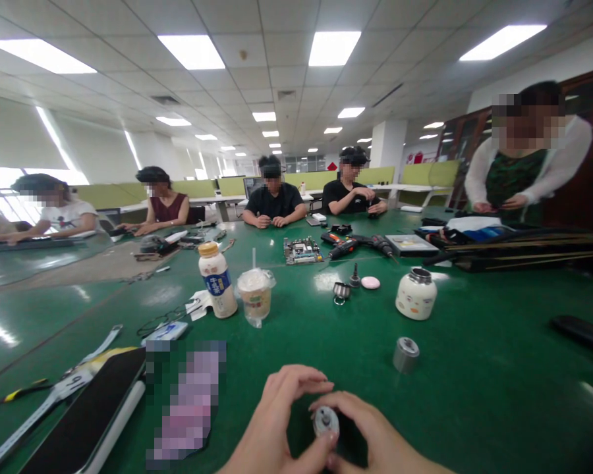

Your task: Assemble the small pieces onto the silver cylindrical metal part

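Close to the near edge of the table, my two hands meet around a small round metal part (326, 421) with a knob at its centre. My right hand (375, 428) has its index finger curled over the part's far rim. From the near side, the thumb of my left hand (277, 415) presses on it, while the other left fingers arch beyond it without touching. A silver metal cylinder (406, 355) stands upright ahead and to the right. Farther off are a black toothed metal piece (355, 276) and a small metal housing (341, 291).
A cream jar (416, 295), a drink cup (255, 296) and a milk tea bottle (218, 283) stand on the green table. Left lie a dark slab-like device (89, 411) and a pixelated packet (190, 408). A circuit board (302, 251) and power drills (343, 247) lie farther back; several people work around.
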`<action>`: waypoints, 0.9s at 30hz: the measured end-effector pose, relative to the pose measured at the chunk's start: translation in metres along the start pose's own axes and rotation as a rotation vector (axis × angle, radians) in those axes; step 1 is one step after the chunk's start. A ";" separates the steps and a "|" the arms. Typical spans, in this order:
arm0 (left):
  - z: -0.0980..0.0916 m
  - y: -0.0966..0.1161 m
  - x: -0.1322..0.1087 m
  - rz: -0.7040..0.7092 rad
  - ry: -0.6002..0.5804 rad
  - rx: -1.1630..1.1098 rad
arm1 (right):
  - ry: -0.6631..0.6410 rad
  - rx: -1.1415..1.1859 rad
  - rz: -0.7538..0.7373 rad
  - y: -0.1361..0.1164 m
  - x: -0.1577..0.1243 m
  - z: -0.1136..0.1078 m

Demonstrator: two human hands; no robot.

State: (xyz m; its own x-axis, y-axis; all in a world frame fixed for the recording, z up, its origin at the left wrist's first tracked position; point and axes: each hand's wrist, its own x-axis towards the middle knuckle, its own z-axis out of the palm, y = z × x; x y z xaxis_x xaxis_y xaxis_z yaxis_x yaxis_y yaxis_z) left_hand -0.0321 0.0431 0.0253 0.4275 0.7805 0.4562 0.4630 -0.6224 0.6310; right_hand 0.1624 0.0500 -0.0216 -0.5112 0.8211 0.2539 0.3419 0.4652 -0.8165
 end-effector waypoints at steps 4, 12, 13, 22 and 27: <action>0.002 -0.001 0.001 -0.048 0.061 0.074 | -0.005 -0.011 0.027 -0.002 0.000 -0.001; -0.013 -0.044 0.015 -0.198 0.239 0.255 | -0.041 -0.023 0.052 -0.006 0.001 -0.003; -0.013 -0.052 0.015 -0.202 0.192 0.300 | -0.046 -0.023 0.056 -0.006 0.001 -0.004; -0.012 -0.037 0.015 -0.100 0.185 0.194 | -0.038 -0.026 0.047 -0.003 -0.001 -0.003; -0.005 -0.007 0.008 0.037 0.081 0.061 | -0.024 -0.041 0.037 -0.002 0.000 -0.001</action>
State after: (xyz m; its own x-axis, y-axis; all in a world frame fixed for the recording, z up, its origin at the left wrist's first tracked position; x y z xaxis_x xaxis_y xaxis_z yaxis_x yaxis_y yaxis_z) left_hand -0.0360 0.0535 0.0277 0.3825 0.7575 0.5290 0.4954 -0.6514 0.5747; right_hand 0.1624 0.0495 -0.0191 -0.5167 0.8297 0.2111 0.3926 0.4487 -0.8028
